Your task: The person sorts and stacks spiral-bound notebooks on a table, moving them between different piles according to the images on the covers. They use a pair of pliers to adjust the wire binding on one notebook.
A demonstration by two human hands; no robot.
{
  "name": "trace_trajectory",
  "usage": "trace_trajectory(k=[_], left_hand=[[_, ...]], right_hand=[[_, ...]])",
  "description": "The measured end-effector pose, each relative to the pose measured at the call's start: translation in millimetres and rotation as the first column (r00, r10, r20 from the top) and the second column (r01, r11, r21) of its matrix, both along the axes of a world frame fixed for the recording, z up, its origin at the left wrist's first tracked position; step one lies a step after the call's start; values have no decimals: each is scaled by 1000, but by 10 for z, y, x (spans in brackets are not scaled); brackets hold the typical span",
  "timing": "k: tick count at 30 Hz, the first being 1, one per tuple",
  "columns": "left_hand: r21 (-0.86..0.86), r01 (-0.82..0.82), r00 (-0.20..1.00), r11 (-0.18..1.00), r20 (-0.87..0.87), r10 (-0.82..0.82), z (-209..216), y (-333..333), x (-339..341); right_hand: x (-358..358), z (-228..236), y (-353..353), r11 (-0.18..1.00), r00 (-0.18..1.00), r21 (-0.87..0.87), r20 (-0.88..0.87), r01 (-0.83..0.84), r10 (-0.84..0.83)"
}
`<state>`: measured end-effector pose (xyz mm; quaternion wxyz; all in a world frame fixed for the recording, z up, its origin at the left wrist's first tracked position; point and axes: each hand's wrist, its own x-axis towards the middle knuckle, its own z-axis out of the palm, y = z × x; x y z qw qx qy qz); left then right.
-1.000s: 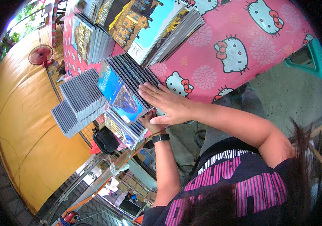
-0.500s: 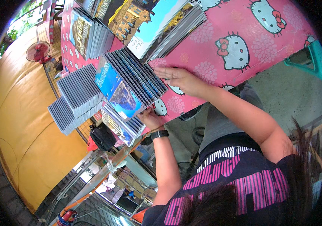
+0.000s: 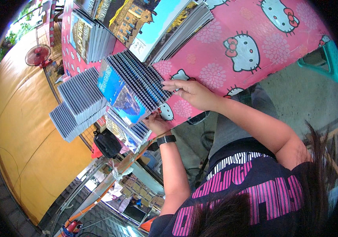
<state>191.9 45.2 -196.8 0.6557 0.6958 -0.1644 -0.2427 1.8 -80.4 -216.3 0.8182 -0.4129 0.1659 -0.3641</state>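
Note:
A stack of spiral notebooks (image 3: 124, 94) with blue scenic covers lies at the near edge of the table, its dark coils facing up and right. Against its coil side rests my right hand (image 3: 194, 94), fingers stretched out flat and together at the tips. My left hand (image 3: 157, 123), with a dark band on the wrist, cups the stack's near lower corner. Some of its fingers are hidden by the notebooks. Just below, another batch of spiral notebooks (image 3: 127, 130) with a building on the cover lies partly under the blue stack.
Grey-edged notebook piles (image 3: 82, 91) stand to the left. Large picture-covered notebooks (image 3: 137, 23) lie at the far side of the pink cartoon-print tablecloth (image 3: 271, 43). A black bag (image 3: 107, 143) sits lower left, a red fan (image 3: 37, 55) far left, and a green stool (image 3: 327, 65) at the right.
My right hand has slid a little nearer to me along the coil side of the blue stack. The left hand stays at the near corner.

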Motion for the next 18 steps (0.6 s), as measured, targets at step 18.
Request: trace_trajectory(k=[18], left_hand=[[42,-79,995,996,71,76,15,-97,-105]], right_hand=[[-24,-22,-34,996,996,64,67,-55,51]])
